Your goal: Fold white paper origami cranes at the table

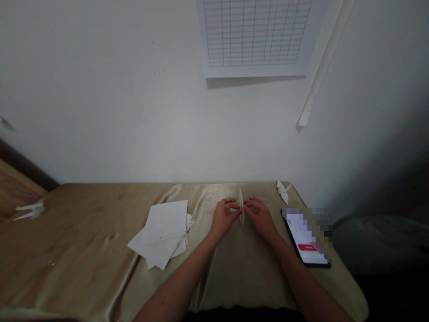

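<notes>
A folded piece of white paper (241,199) stands on edge, seen nearly edge-on, between my two hands above the cloth-covered table. My left hand (225,215) pinches it from the left side, with thumb and fingers closed near its middle. From the right, my right hand (259,215) also grips the paper with thumb and fingertips. Right of my right hand lies a small folded white paper figure (282,191), close to the table's back corner. To the left of my left hand is a loose pile of white paper sheets (167,223), some with perforated edges.
A phone (306,243) with its screen lit, partly pixelated, lies at the right edge. Another folded white paper piece (31,209) sits far left. The shiny tan tablecloth (90,232) has wrinkles. A gridded sheet (254,36) hangs on the wall behind.
</notes>
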Available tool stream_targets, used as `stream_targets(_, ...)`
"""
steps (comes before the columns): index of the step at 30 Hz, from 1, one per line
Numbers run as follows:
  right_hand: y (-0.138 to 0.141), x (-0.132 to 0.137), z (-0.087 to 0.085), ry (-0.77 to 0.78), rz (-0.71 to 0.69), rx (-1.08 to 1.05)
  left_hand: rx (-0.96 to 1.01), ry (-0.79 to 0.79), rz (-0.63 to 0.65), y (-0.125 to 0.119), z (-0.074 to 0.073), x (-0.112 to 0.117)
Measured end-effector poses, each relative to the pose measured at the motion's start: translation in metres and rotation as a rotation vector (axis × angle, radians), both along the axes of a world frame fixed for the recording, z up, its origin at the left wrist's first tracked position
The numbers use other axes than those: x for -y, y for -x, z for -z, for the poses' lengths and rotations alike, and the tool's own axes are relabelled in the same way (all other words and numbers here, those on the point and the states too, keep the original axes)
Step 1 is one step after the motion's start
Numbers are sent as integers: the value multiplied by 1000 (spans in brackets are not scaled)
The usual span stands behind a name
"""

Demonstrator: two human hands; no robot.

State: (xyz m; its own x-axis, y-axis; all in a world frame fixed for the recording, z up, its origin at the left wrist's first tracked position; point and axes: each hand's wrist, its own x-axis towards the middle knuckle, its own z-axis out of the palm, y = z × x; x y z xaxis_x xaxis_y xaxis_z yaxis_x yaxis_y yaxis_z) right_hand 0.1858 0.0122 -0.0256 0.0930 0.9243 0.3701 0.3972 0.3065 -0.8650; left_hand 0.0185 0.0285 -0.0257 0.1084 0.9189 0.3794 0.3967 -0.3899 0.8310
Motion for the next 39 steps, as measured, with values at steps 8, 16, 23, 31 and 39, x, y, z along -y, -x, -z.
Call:
stream_targets(8,-1,2,-1,-9,25,-29,15,75,37,2,6,-4)
stream_targets(16,-1,2,-1,3,40,-11,23,93,92,0,6,-4)
stream_targets(23,-7,0,5,24,46,40,-60,50,155,1,3,-4)
stream_targets(31,-4,1,3,48,108,126,-49,87,61,-1,8,-5)
stream_targets(39,-7,3,-4,127,44,-55,127,244,245,-4,6,-4)
